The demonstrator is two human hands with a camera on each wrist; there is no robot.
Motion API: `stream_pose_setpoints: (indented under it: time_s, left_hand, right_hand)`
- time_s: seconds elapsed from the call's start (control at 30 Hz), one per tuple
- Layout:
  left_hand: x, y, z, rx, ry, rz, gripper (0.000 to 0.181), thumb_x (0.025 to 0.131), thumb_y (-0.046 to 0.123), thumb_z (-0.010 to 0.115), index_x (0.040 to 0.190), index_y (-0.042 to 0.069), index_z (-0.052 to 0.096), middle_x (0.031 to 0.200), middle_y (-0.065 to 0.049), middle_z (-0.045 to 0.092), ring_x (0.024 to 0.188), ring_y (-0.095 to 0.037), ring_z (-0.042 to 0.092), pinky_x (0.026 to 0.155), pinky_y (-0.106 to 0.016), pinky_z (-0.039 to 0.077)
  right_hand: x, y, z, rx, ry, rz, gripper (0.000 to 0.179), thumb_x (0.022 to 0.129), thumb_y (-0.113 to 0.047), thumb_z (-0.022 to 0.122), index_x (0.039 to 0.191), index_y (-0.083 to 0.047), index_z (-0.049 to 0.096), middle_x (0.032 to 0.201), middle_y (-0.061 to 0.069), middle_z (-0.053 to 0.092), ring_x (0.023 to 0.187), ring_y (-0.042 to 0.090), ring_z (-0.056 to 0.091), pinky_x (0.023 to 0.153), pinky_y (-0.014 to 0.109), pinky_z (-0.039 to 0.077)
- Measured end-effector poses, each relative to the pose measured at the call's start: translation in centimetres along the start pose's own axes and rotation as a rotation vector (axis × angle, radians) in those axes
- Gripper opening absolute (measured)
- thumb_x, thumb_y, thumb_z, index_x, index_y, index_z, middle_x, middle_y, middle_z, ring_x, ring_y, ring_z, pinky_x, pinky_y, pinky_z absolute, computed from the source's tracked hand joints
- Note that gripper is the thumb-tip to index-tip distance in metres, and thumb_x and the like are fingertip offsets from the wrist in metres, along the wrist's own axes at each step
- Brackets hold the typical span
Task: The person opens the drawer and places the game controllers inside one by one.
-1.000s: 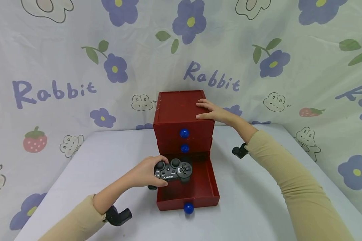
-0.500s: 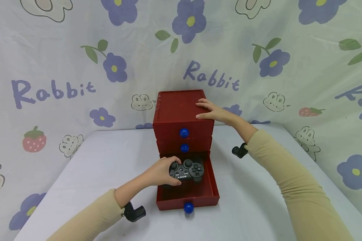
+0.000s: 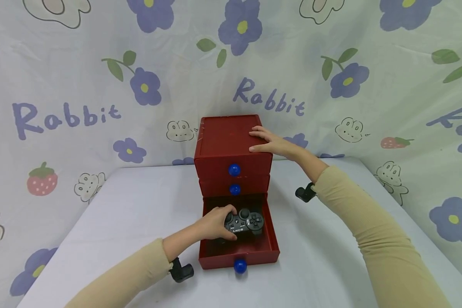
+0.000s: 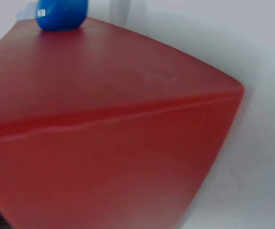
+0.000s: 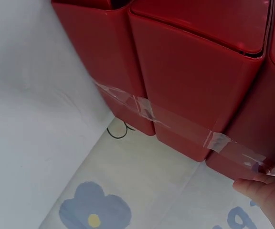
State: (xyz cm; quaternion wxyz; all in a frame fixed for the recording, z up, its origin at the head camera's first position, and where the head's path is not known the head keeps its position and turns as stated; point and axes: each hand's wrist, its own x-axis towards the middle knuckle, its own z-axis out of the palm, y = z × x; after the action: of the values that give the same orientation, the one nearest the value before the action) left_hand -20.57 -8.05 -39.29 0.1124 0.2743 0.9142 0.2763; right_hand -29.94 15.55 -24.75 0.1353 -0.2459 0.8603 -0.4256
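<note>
A black game controller (image 3: 246,221) lies within the pulled-out bottom drawer (image 3: 259,257) of a red three-tier cabinet (image 3: 231,137). My left hand (image 3: 217,223) grips the controller's left end, thumb on the near side and fingers on the far side. My right hand (image 3: 271,143) rests on the cabinet's top at its right edge, fingers spread. In the left wrist view the drawer's outer corner (image 4: 104,162) fills most of the picture, and the left hand is nearly all hidden. The right wrist view shows the cabinet's taped side (image 5: 190,90) and part of the right hand (image 5: 271,195).
Each drawer front bears a blue round knob, the lowest knob (image 3: 240,266) standing out at the front. The upper two drawers are closed. A white table (image 3: 150,192) lies around the cabinet, and a patterned curtain (image 3: 185,64) hangs behind it.
My left hand has carried the controller rightward, from over the drawer's left edge to within the drawer, and then slightly down. My right hand has stayed on the cabinet top.
</note>
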Motion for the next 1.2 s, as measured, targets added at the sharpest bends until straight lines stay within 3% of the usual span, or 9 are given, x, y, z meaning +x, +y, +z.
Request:
stream_pose_setpoints:
  time_s: [0.27,0.53,0.77,1.2]
  left_hand:
    - [0.7,-0.5,0.6,0.054,-0.022,-0.013,0.054,0.066,0.023,0.082,0.11,0.01,0.053,0.1,-0.008,0.062,0.091,-0.021,0.048,0.073,-0.035,0.048]
    - [1.2,-0.7,0.7,0.014,-0.051,-0.038,0.054,0.065,0.02,0.082,0.109,0.01,0.052,0.099,-0.008,0.061,0.088,-0.02,0.049,0.075,-0.036,0.048]
    - [1.3,-0.8,0.6,0.001,-0.059,-0.028,0.054,0.066,0.02,0.082,0.108,0.009,0.05,0.098,-0.008,0.06,0.084,-0.018,0.051,0.074,-0.034,0.048]
    - [2.0,-1.1,0.7,0.011,-0.075,-0.038,0.054,0.066,0.02,0.082,0.108,0.011,0.05,0.1,-0.007,0.059,0.085,-0.018,0.051,0.076,-0.035,0.047]
  right_hand:
    - [-0.1,-0.1,0.1,0.0,0.001,0.003,0.066,0.089,-0.025,0.053,0.145,-0.006,0.022,0.154,0.006,0.003,0.14,0.027,-0.001,0.109,0.054,0.011]
    - [0.0,0.1,0.1,0.008,0.001,0.004,0.067,0.089,-0.025,0.053,0.145,-0.007,0.022,0.154,0.005,0.002,0.14,0.027,-0.001,0.108,0.055,0.011]
    - [2.1,3.1,-0.2,-0.008,0.022,-0.008,0.068,0.088,-0.031,0.055,0.146,-0.015,0.024,0.154,-0.002,0.002,0.14,0.023,-0.002,0.108,0.057,0.011]
    - [2.0,2.9,-0.2,-0.005,0.031,-0.005,0.067,0.088,-0.032,0.056,0.145,-0.016,0.025,0.153,-0.003,0.004,0.14,0.022,0.0,0.108,0.055,0.012]
